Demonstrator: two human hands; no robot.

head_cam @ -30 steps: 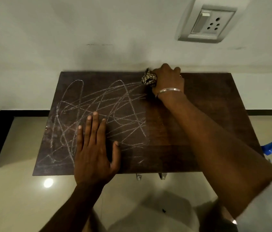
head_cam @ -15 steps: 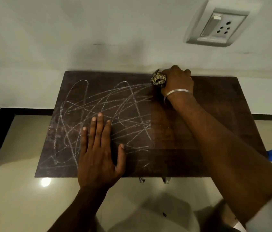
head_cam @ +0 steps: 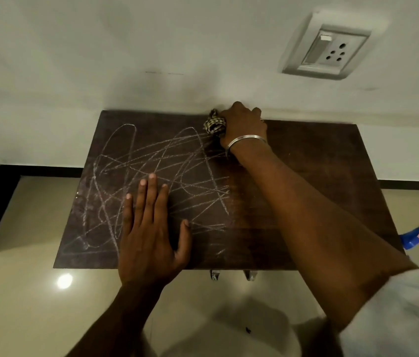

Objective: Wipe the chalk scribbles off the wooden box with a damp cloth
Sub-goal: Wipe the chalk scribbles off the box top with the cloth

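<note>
Box: one wooden box [head_cam: 319,181], chalk scribbles [head_cam: 156,181] on its left half
Cloth: one cloth [head_cam: 214,124], clenched in right hand [head_cam: 244,124]
Left hand [head_cam: 149,235]: flat, fingers straight, pressing the box

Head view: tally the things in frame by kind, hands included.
Hands: 2 (left hand, right hand)
Cloth: 1
Wooden box: 1
Bracelet: 1
Wall socket: 1
Blue object: 1
Total: 7

The wooden box [head_cam: 332,155] stands on a glossy floor [head_cam: 23,305]. On its top lie chalk scribbles [head_cam: 151,163], the flat left hand [head_cam: 149,243], and a cloth [head_cam: 214,124] gripped by the right hand [head_cam: 244,124].
</note>
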